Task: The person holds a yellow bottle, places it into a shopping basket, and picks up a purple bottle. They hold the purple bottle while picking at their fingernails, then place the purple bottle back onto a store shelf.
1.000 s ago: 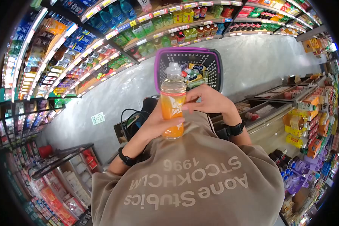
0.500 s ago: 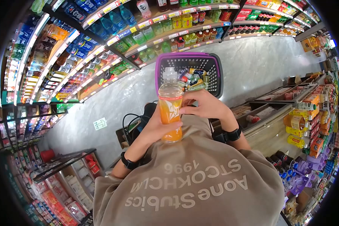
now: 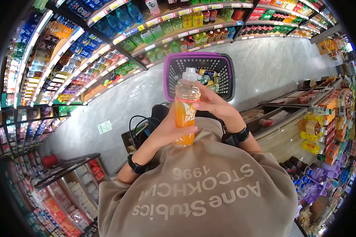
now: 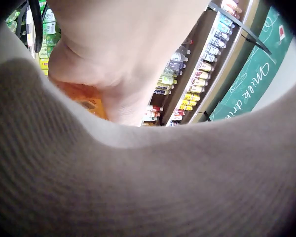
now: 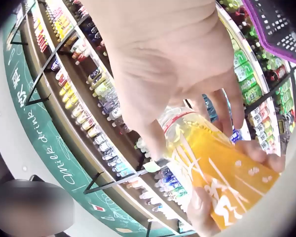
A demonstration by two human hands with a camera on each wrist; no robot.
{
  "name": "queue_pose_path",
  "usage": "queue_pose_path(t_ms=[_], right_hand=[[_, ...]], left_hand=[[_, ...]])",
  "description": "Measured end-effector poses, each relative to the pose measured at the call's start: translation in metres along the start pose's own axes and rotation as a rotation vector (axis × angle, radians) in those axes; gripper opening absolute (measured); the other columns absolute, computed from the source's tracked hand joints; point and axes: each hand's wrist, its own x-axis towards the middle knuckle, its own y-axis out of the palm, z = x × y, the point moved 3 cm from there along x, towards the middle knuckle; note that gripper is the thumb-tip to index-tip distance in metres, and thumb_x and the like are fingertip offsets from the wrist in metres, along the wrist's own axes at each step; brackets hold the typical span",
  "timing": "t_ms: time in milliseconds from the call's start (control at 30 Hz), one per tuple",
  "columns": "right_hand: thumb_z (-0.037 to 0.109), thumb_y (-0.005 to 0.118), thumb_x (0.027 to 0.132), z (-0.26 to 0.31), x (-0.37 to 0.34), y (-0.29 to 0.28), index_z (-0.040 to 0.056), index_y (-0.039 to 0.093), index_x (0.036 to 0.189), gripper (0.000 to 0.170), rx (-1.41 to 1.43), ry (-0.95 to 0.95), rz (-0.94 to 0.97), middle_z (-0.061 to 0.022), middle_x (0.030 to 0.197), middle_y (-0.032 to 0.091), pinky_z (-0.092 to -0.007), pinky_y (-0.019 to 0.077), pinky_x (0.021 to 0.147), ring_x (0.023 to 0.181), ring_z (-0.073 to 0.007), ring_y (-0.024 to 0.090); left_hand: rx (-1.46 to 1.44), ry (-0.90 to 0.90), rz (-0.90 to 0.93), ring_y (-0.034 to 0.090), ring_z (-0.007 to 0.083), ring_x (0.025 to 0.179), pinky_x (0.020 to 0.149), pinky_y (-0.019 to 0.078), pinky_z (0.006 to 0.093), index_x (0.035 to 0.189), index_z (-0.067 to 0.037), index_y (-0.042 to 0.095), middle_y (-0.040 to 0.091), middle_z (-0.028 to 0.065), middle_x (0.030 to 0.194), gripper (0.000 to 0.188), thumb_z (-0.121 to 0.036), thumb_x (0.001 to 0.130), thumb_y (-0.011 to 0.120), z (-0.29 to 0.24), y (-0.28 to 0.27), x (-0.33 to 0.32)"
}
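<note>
An upright clear bottle of orange drink (image 3: 185,114), with a white-patterned label and a clear cap on top, stands out in front of the shirt. Around its lower part curls my left hand (image 3: 165,129), thumb across the front. My right hand (image 3: 217,106) grips the upper part from the right, its thumb on the label and the other fingers partly hidden behind. The right wrist view shows the bottle (image 5: 227,170) tilted below my right hand (image 5: 172,64), with left fingers around its lower half. In the left wrist view my left hand (image 4: 113,44) covers most of the orange label.
Beyond the bottle, a black basket with a purple rim (image 3: 167,77) holds several packaged items. Drink shelves (image 3: 162,39) curve along the far and left sides. Bins (image 3: 283,118) and stacked bottles (image 3: 312,126) stand at right, a rack (image 3: 69,170) at lower left.
The bottle has shifted slightly right and up since half a second ago. My right fingers have moved up and behind its upper part, covering some of the basket's contents.
</note>
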Motion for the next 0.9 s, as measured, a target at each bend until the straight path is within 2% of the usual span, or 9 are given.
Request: queue_pose_path(t_ms=[100,200,300,400,500,600,800,900], right_hand=[[0.023,0.065,0.096,-0.005,0.001,0.000,-0.0012,0.035,0.151,0.067,0.173,0.041,-0.033,-0.0129,0.148,0.049,-0.0397,0.0388,0.112,0.132,-0.0230,0.051],[0.025,0.060,0.098,-0.011,0.007,-0.010,-0.0009,0.040,0.149,0.061,0.483,0.073,-0.014,-0.0150,0.151,0.047,-0.0423,0.0367,0.114,0.134,-0.0259,0.051],[0.030,0.057,0.095,-0.007,0.012,-0.003,-0.0054,0.037,0.149,0.068,0.472,0.090,-0.081,-0.0203,0.150,0.047,-0.0441,0.0320,0.119,0.139,-0.0325,0.047],[0.026,0.056,0.091,-0.018,0.012,-0.002,-0.0050,0.037,0.149,0.068,0.623,0.097,-0.132,-0.0213,0.150,0.046,-0.0452,0.0321,0.119,0.139,-0.0338,0.047],[0.023,0.055,0.088,-0.017,0.013,0.001,-0.0048,0.036,0.149,0.070,0.725,0.119,-0.087,-0.0213,0.151,0.045,-0.0454,0.0326,0.118,0.139,-0.0341,0.047],[0.022,0.055,0.085,-0.018,0.015,-0.002,-0.0042,0.035,0.150,0.073,0.737,0.126,-0.099,-0.0205,0.151,0.045,-0.0453,0.0327,0.118,0.139,-0.0341,0.046],[0.028,0.056,0.095,-0.022,0.020,-0.003,-0.0031,0.035,0.151,0.068,0.635,0.111,-0.099,-0.0188,0.150,0.046,-0.0442,0.0345,0.117,0.138,-0.0308,0.048],[0.030,0.057,0.099,-0.015,0.015,0.001,-0.0033,0.043,0.146,0.059,0.658,0.118,-0.097,-0.0151,0.150,0.048,-0.0423,0.0393,0.113,0.133,-0.0258,0.051]], left_hand=[[-0.042,0.023,-0.020,0.034,0.0196,0.140,0.114,0.0310,0.0357,0.158,-0.003,0.012,0.035,0.0113,0.152,0.100,-0.017,0.085,0.078,-0.007,0.005,0.001],[0.024,0.020,0.024,0.041,0.0138,0.130,0.108,0.0384,0.0331,0.157,-0.007,0.016,0.041,0.0056,0.144,0.092,-0.012,0.087,0.077,-0.008,0.006,0.001],[-0.009,0.065,0.005,0.041,0.0128,0.130,0.108,0.0376,0.0329,0.157,-0.007,0.016,0.041,0.0052,0.145,0.092,-0.012,0.087,0.076,-0.005,0.005,0.003],[0.036,0.121,-0.023,0.042,0.0126,0.129,0.108,0.0385,0.0331,0.156,-0.007,0.018,0.043,0.0050,0.144,0.090,-0.012,0.088,0.076,-0.001,0.003,0.002],[-0.026,0.022,-0.002,0.044,0.0128,0.128,0.107,0.0399,0.0330,0.157,-0.007,0.018,0.044,0.0054,0.144,0.090,-0.011,0.088,0.075,-0.003,0.001,-0.001],[-0.087,0.018,0.008,0.033,0.0185,0.140,0.115,0.0304,0.0362,0.158,-0.003,0.012,0.034,0.0110,0.152,0.098,-0.014,0.086,0.076,-0.007,0.001,0.000],[-0.061,-0.010,-0.018,0.035,0.0196,0.138,0.114,0.0317,0.0364,0.158,-0.003,0.014,0.036,0.0117,0.151,0.096,-0.017,0.086,0.077,-0.003,-0.001,0.003],[0.001,-0.031,-0.008,0.036,0.0202,0.138,0.114,0.0322,0.0363,0.158,-0.003,0.014,0.037,0.0120,0.151,0.097,-0.019,0.086,0.077,-0.004,0.000,0.001]])
